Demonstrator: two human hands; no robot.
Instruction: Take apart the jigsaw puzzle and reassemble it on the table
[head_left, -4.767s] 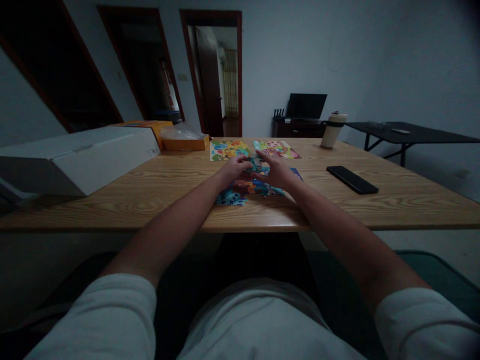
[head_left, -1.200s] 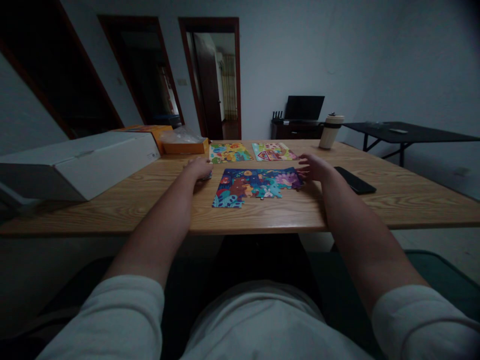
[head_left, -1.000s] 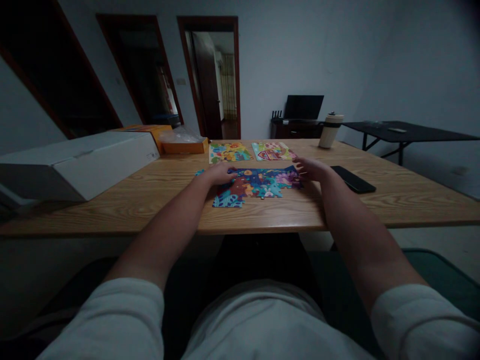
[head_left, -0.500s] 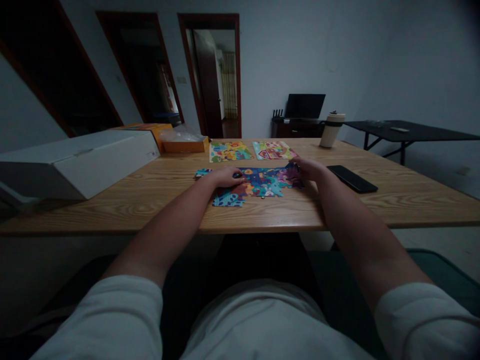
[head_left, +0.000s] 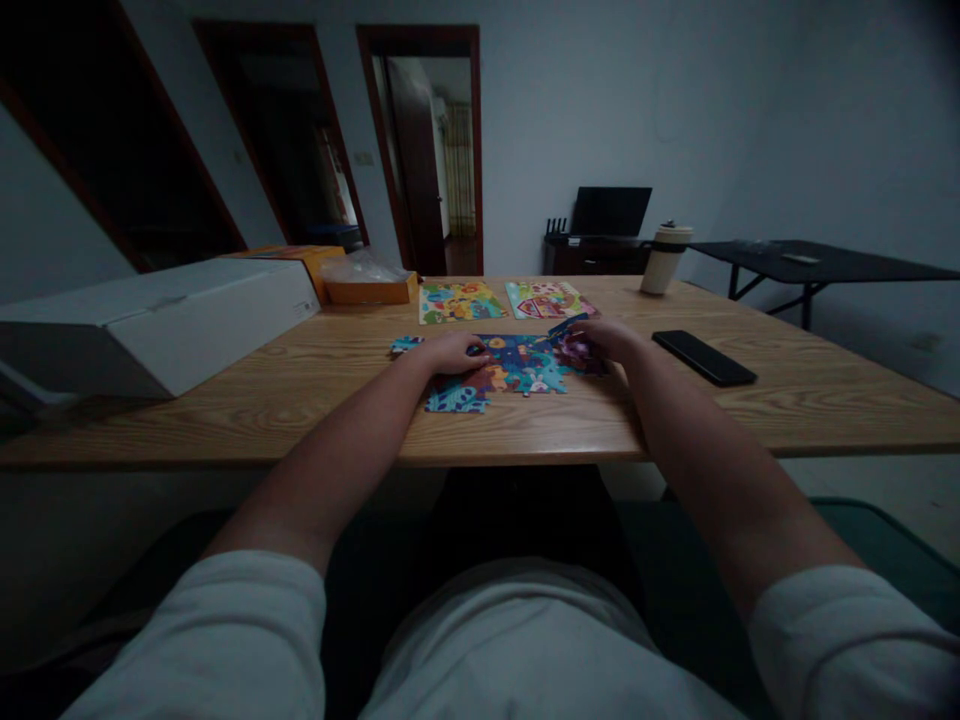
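A partly joined jigsaw puzzle [head_left: 517,362], dark blue with teal, orange and purple pictures, lies in front of me on the table. On its left part rests my left hand [head_left: 451,352], fingers bent and thumb apart from them, with dark blue showing in the gap. My right hand [head_left: 611,340] is closed on a dark blue puzzle piece [head_left: 568,326], tilted up over the puzzle's far right corner. Purple pieces [head_left: 579,352] sit just under those fingers, partly covered. A blue-and-white piece [head_left: 406,345] shows beyond my left wrist.
Two finished bright puzzles, one yellow-green [head_left: 459,302] and one pink [head_left: 551,300], lie farther back. A black phone [head_left: 703,357] and a cream cup [head_left: 665,262] are at right. At left stand a white box [head_left: 172,315] and an orange box [head_left: 371,292] holding clear plastic.
My right hand has moved slightly left, bringing the dark blue puzzle piece inward and tilting it. My left hand stays on the puzzle.
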